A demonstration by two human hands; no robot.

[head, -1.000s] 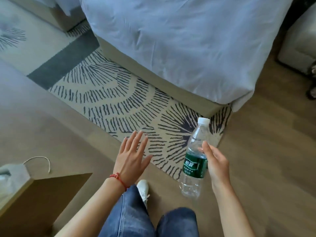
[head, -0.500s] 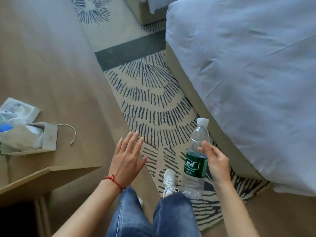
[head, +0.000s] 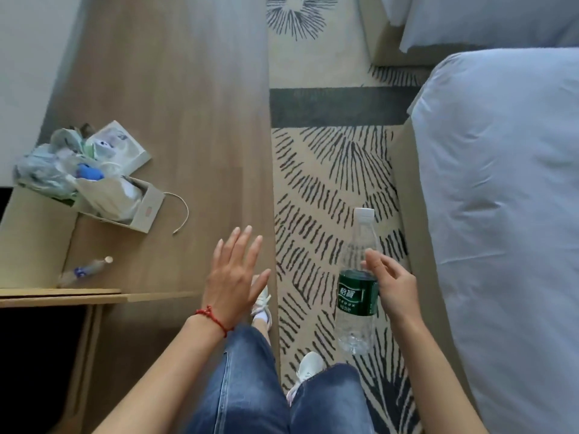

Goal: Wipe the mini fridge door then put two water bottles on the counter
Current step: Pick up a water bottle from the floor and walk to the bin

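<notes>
My right hand [head: 393, 285] grips a clear water bottle [head: 357, 296] with a green label and a white cap, held upright over the patterned rug. My left hand [head: 235, 277] is open with fingers spread, palm down, a red string bracelet at the wrist, and holds nothing. A second small bottle [head: 84, 272] with a blue label lies on its side on the wooden counter [head: 37, 245] at the left. The mini fridge is not in view.
A paper bag [head: 125, 198] with plastic wrappers and a leaflet sits on the floor by the counter. A bed with white bedding [head: 501, 214] fills the right side. My jeans-clad legs and white shoes are below, on the rug's edge [head: 329, 170] and wood floor.
The view has swung left: the bed slid to the right and the counter, paper bag and lying bottle came into view. Both hands keep their pose, the right one still holding the bottle.
</notes>
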